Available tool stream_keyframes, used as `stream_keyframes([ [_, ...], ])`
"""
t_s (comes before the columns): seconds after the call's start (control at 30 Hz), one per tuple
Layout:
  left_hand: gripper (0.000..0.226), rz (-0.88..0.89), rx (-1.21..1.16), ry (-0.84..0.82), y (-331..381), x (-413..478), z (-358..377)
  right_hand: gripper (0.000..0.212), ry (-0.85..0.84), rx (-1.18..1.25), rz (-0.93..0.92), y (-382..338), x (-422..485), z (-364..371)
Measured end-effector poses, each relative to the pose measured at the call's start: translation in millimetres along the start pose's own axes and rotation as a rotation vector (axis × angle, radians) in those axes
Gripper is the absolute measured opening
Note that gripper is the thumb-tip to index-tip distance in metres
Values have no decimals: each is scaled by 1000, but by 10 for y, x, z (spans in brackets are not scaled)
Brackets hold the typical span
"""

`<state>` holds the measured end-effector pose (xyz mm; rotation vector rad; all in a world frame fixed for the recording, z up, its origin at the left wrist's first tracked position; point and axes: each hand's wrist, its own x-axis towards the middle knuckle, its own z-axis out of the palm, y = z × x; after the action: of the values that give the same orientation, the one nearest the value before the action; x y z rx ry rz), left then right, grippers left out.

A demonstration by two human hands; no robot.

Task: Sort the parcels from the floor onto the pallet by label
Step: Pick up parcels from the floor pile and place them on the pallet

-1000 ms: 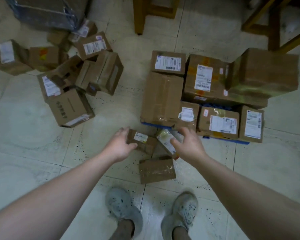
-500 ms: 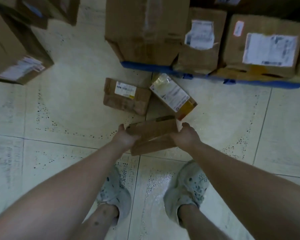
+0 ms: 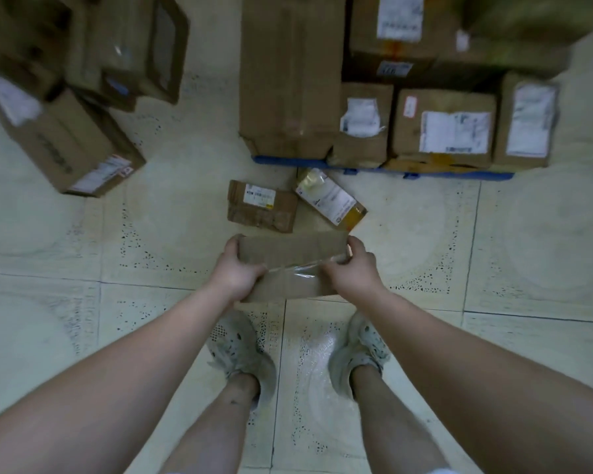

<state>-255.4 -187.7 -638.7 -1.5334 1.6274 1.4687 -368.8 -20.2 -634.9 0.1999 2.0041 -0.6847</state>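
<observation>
**Parcel in both hands, pallet dead ahead**

The pallet is straight ahead of the feet, its front row of boxes already full. The unsorted pile sits on the floor ahead to the left. The held parcel is just off the floor, long axis left-right across the body. Two small parcels lie on the floor between it and the pallet edge. The left hand grips the left end and the right hand grips the right end, both equally near. No label faces up, so it probably needs turning over before a slot is picked.
</observation>
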Motion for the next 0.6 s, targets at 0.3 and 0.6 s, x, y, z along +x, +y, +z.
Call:
stream_keyframes([
  [0.3, 59, 274, -51, 82, 1400, -2191, -1125, 61, 197, 48, -160, -1455, -2062, -1055],
  [0.6, 39, 553, -88, 28, 2385, -3922, -1700, 64, 308, 208, -330, -2143, -3736, -2041],
])
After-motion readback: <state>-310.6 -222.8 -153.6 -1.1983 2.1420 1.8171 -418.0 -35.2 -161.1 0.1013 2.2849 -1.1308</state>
